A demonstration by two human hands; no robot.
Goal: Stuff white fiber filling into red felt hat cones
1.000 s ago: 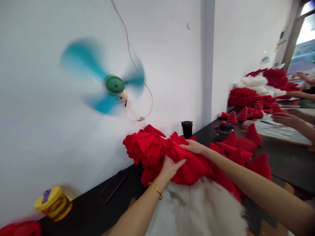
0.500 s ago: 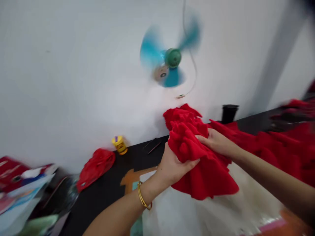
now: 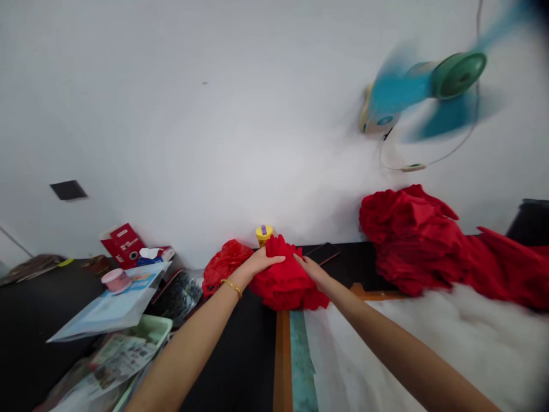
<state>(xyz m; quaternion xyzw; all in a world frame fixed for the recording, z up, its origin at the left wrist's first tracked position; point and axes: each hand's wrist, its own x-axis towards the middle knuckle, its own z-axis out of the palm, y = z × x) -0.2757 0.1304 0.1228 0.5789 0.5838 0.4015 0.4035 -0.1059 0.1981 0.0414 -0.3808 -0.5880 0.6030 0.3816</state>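
A bunched stack of red cloth [image 3: 283, 283] is between my hands, low over the black tabletop by the wall. My left hand [image 3: 262, 260] grips its left side, thumb lying across the top and the other fingers partly hidden. On the right side, my right hand [image 3: 311, 270] holds the same stack, its fingertips on the upper folds. A gold bangle [image 3: 232, 286] circles my left wrist. Farther right, against the wall, lies a larger heap of red cloth [image 3: 412, 234].
Behind the stack stand a yellow tub [image 3: 263, 233] and a dark phone-like slab [image 3: 323, 253]. A red plastic bag [image 3: 225, 263] touches the left side. White fluffy stuffing [image 3: 467, 337] covers the right. A green basket [image 3: 158, 327] holds papers. A wall fan [image 3: 457, 74] spins above.
My view has swung left. Both hands have carried the red cloth stack leftward, away from the larger heap, and down to the table beside the red bag.
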